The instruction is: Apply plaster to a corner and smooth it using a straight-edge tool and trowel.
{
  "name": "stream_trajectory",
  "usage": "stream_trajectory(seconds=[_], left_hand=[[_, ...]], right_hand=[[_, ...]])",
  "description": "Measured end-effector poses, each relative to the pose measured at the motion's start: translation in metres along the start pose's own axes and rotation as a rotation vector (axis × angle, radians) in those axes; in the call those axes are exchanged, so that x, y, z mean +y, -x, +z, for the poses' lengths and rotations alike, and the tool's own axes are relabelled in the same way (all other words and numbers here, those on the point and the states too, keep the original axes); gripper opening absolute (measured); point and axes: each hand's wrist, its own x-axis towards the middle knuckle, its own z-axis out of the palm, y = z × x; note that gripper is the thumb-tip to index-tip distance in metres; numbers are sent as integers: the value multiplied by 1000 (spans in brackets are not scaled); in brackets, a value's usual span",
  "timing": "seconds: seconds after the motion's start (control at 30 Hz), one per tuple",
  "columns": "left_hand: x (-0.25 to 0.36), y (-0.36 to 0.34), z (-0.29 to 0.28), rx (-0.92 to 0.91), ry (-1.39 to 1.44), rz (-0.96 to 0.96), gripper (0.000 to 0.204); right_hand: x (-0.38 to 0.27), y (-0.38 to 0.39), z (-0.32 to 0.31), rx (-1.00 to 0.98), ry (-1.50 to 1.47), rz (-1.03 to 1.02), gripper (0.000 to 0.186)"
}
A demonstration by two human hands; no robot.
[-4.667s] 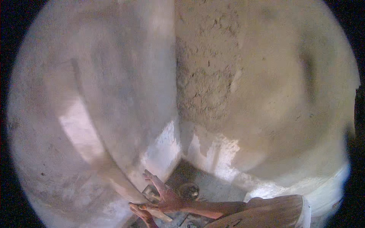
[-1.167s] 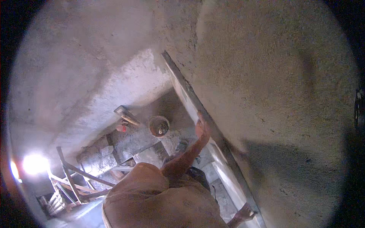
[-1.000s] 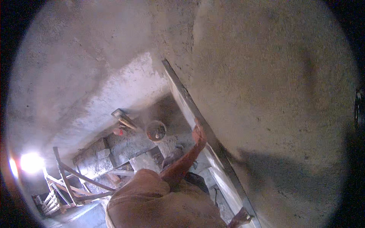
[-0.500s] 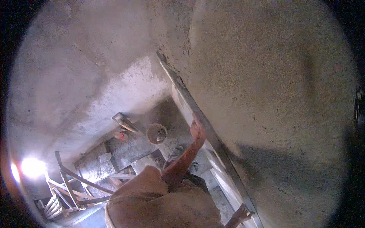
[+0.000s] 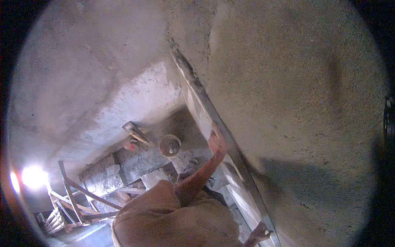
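Observation:
A long straightedge board (image 5: 199, 95) lies slantwise along a rough plastered wall (image 5: 288, 111), its upper end near a corner. My left hand (image 5: 217, 140) is closed on the board around its middle, slightly blurred by motion. Lower down, my right hand (image 5: 259, 234) grips the same board near its bottom end, fingers curled at its edge. A dark crust of mortar clings along the board's upper stretch.
Below stands a round bucket (image 5: 169, 145) with something inside. Beside it a long-handled tool (image 5: 135, 131) leans by the smoother left wall (image 5: 70, 90). Wooden framing (image 5: 74, 197) and a bright lamp (image 5: 35, 177) are at the lower left. Blocks (image 5: 154, 178) lie on the floor.
The board has shifted a little upward along the wall, toward the corner. My left hand has moved slightly right with it; my right hand has hardly moved.

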Motion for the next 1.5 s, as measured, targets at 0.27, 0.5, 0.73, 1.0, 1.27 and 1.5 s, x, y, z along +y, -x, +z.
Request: stream_trajectory(seconds=[0.27, 0.5, 0.73, 1.0, 1.27, 1.5], left_hand=[[35, -39, -7, -178, 272, 39, 68], [-13, -35, 10, -83, -136, 93, 49], [-109, -95, 56, -98, -122, 96, 57], [-28, -67, 19, 31, 254, 189, 74], [-60, -77, 51, -86, 213, -57, 81], [45, -66, -8, 60, 552, 125, 83]], right_hand=[[22, -16, -31, -199, 854, -618, 56], [28, 15, 28, 24, 194, -102, 54], [61, -36, -28, 27, 256, -179, 56], [30, 30, 45, 110, 244, -167, 59], [39, 6, 10, 23, 203, -144, 55], [35, 47, 74, 123, 164, -148, 51]])
